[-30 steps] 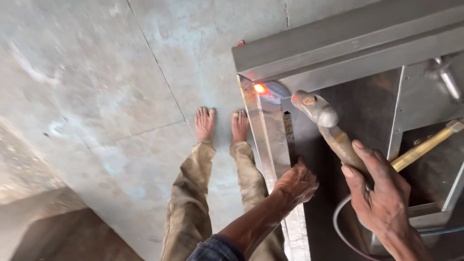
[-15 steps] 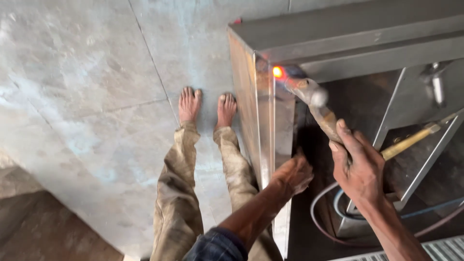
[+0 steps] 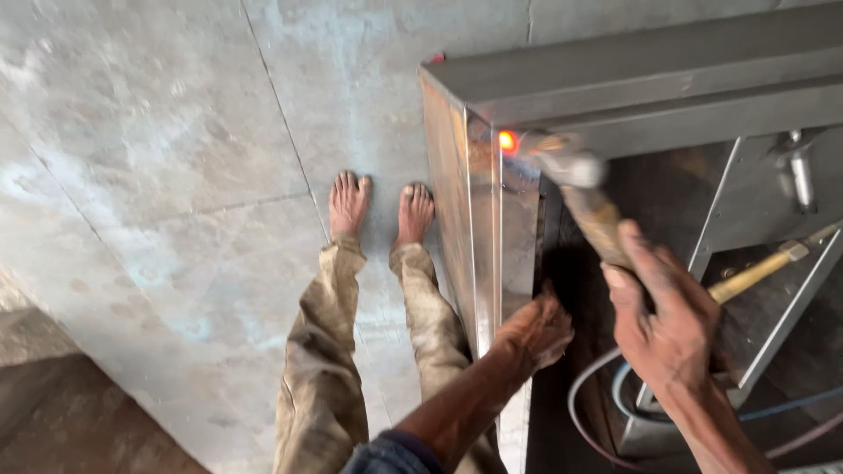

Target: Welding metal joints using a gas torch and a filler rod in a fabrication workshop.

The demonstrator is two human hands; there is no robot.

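**Welding a steel corner seam, seen from above**

At the far left lay a grey concrete floor (image 3: 158, 175) with scored joint lines. Two bare feet (image 3: 379, 204) stood on it, toes pointing away from the camera, below dusty khaki trousers (image 3: 351, 351).

Just right of the feet rose a stainless steel frame (image 3: 479, 228), its vertical corner post meeting a horizontal top bar. The left hand (image 3: 536, 333) was pressed against the lower part of that post, fingers curled around its edge, bracing it.

Near the top of the post an orange-red glow (image 3: 507, 140) marked the hot spot on the seam. A welding torch (image 3: 580, 193) was aimed at it, its tip at the glow. The right hand (image 3: 667, 325) was wrapped tightly round the torch's handle (motion blur softened the tip, so whether it touched the metal could not be told).

A hose (image 3: 606, 412) looped below the right hand. At the far right, a wooden-handled hammer (image 3: 764, 268) rested inside the frame.

To do this step well, it seemed wise to keep the bracing hand well below the heated spot, hold the torch steady on the joint line, and keep the bare feet clear of falling sparks.
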